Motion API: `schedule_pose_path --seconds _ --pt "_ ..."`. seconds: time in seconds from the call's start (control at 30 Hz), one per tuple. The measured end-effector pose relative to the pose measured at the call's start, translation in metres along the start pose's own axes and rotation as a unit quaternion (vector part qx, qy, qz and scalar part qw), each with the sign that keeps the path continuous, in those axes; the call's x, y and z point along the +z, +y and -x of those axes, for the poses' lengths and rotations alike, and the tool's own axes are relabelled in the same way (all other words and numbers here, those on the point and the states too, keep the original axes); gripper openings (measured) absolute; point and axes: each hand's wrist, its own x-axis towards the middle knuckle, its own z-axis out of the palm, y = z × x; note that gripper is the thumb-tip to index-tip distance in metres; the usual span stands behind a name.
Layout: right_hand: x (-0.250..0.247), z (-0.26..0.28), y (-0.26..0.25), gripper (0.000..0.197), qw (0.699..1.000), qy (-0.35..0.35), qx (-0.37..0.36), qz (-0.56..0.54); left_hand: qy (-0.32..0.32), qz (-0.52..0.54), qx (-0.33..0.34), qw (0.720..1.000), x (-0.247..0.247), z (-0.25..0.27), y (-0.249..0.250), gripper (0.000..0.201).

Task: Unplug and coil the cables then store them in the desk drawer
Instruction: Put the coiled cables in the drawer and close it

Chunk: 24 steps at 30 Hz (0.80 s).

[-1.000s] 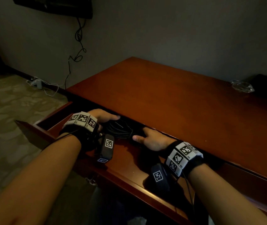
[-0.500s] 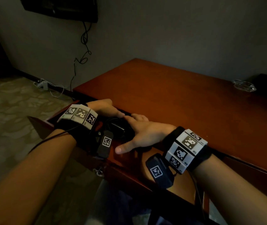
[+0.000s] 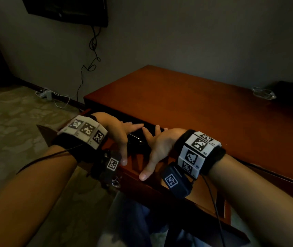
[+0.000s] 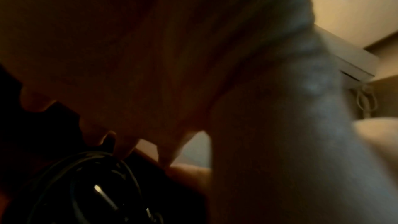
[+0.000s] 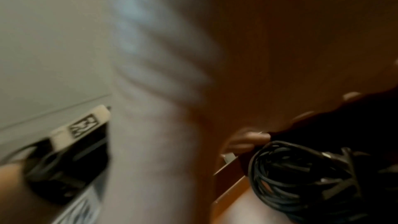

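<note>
Both hands' fingers (image 3: 133,126) over coiled cables (image 5: 301,176)

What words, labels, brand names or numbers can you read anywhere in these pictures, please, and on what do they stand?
No readable text.
White wristband blocks on the left wrist and right wrist: black-and-white square code patterns only; tiny marks at their edges are too small to read.
Dark wrist camera housings: the same kind of code pattern, no letters.
Black wall-mounted screen: no brand visible.

Black coiled cables (image 5: 301,181) in open drawer (image 3: 160,191)
</note>
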Motion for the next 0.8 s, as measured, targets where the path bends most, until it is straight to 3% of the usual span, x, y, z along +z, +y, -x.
schedule_pose_path --seconds 0.13,0.37,0.53,0.8 --pt "-0.003 -0.005 -0.008 0.143 0.999 -0.003 0.02 0.032 0.009 -0.061 -0.026 0.998 0.015 -0.006 0.013 0.15" --pt "-0.001 -0.005 -0.014 0.108 0.997 0.06 0.029 0.028 0.0 -0.082 -0.006 0.997 0.018 -0.008 0.02 0.156" --pt "-0.01 -0.001 -0.004 0.142 0.999 -0.005 0.029 -0.018 0.023 -0.142 -0.007 0.99 0.025 -0.015 0.021 0.161" --pt "-0.024 0.003 0.009 0.123 0.999 0.011 -0.003 -0.045 0.124 -0.108 0.008 0.986 0.014 -0.019 0.015 0.166"
